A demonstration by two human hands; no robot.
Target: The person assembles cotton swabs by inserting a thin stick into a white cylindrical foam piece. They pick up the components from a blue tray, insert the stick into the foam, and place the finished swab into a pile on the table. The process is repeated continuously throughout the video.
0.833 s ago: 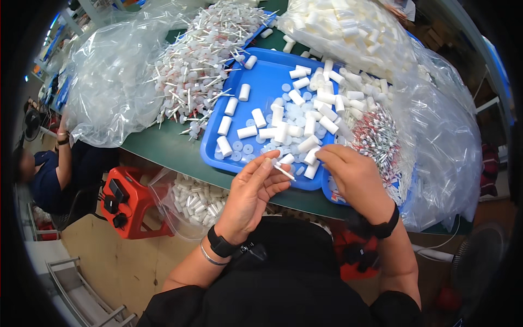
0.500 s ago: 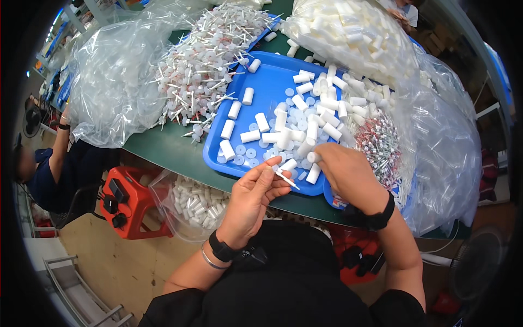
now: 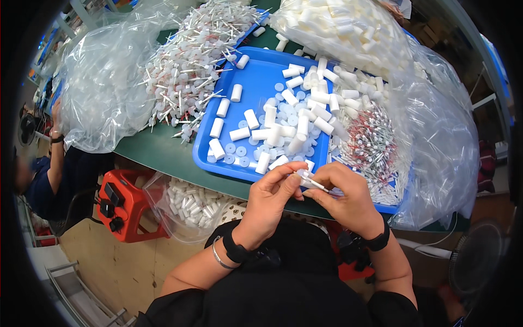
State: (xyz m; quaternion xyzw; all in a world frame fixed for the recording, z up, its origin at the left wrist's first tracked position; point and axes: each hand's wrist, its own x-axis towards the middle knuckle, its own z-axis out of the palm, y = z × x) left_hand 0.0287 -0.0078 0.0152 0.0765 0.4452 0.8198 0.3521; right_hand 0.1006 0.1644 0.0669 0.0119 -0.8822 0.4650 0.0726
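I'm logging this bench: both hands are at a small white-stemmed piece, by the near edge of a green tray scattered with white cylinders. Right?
The colour is wrong: the head view shows a blue tray scattered with white cylinders. The rest stands.

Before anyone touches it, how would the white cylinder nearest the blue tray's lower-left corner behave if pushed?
The white cylinder would probably roll, being round-sided and lying on its side. Pale discs beside it might soon stop it. It looks fairly stiff, since its sides appear straight.
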